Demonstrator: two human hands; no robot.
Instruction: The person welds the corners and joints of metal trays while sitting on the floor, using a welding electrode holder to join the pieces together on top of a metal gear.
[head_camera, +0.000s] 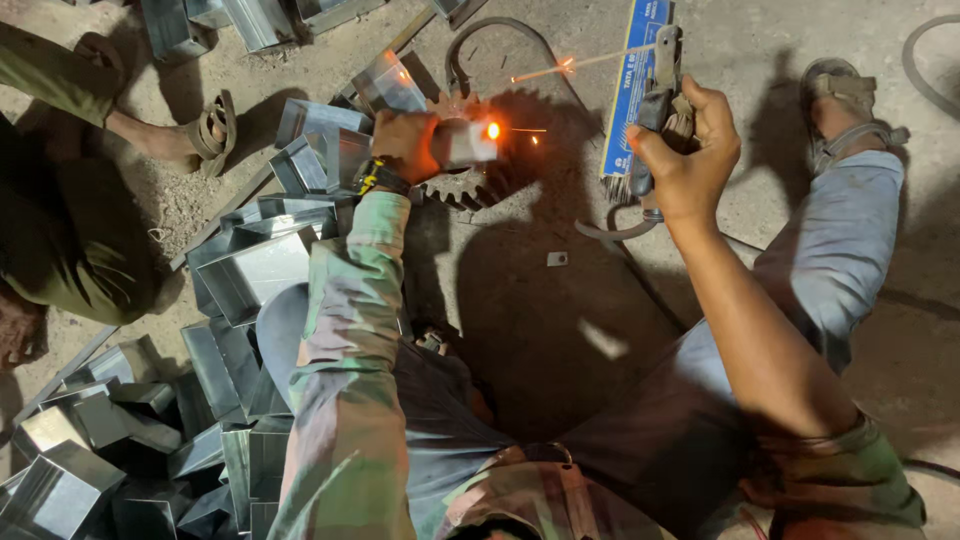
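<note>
My left hand (408, 142) grips a small square metal piece (466, 143) whose end glows orange, resting over a large dark toothed gear (470, 185) on the ground. My right hand (685, 150) is closed around a welding electrode holder (658, 95). Its thin rod (590, 63) points left and glows at the tip, raised above and to the right of the metal piece. A wristband (378, 176) sits on my left wrist.
Several folded sheet-metal boxes (255, 270) lie piled at the left. A blue electrode packet (632, 85) lies on the concrete floor beside a black cable (500, 30). Another person's sandalled foot (205, 130) is at upper left. My own sandalled foot (845, 110) is at upper right.
</note>
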